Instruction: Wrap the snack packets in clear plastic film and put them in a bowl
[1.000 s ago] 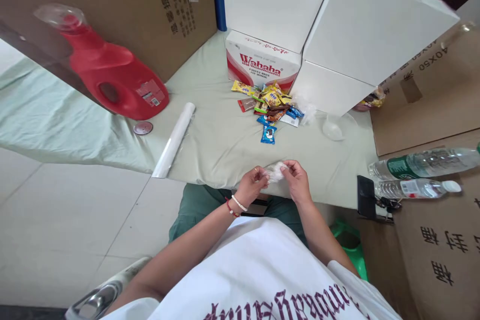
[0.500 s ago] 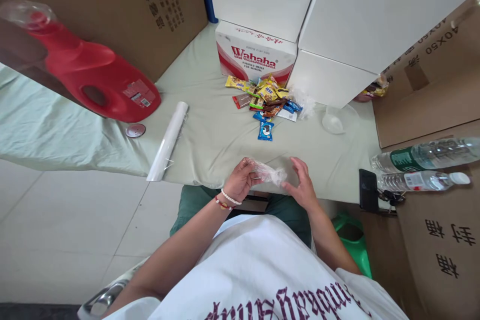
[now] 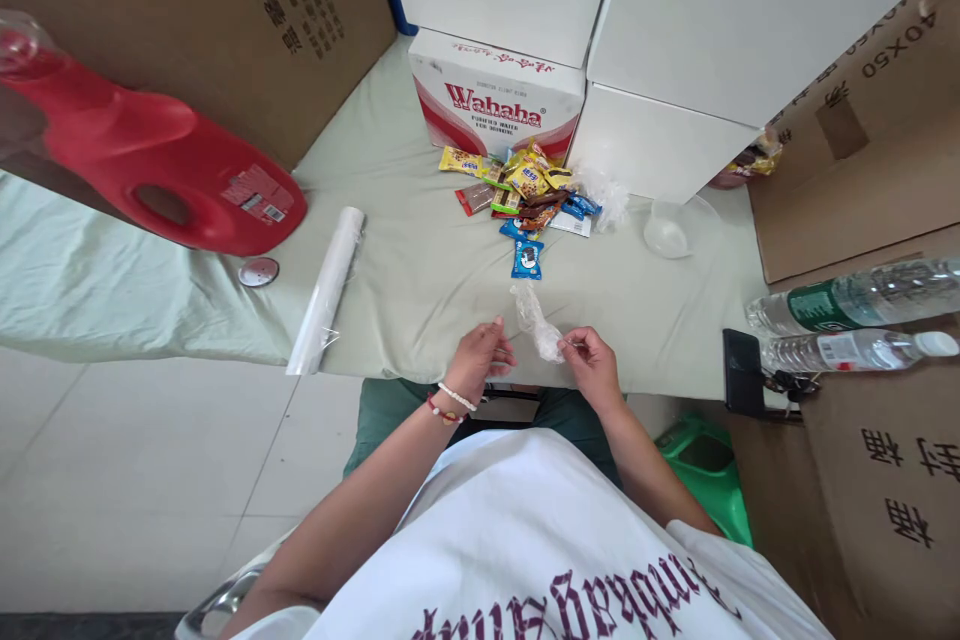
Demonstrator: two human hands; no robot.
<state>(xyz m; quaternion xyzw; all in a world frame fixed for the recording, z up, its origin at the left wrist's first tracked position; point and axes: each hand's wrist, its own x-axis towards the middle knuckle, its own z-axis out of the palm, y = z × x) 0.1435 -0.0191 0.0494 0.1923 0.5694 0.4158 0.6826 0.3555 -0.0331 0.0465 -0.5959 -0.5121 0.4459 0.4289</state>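
Observation:
A crumpled piece of clear plastic film stretches from my right hand toward the small blue snack packet. My right hand pinches its near end between thumb and fingers. To the left of the film, my left hand is apart from it, fingers loosely bent and holding nothing that shows. Beyond the film lies a pile of small wrapped snacks in yellow, blue, green and brown wrappers. A white roll of film rests on the cloth farther left.
A Wahaha carton and white boxes stand behind the snacks. A red jug and round lid are at left. On the right are a clear plastic bowl, two water bottles and a black phone.
The crumpled film has passed from my left hand to my right, and its free end now points away from me. My left hand has let go; the right has closed on it.

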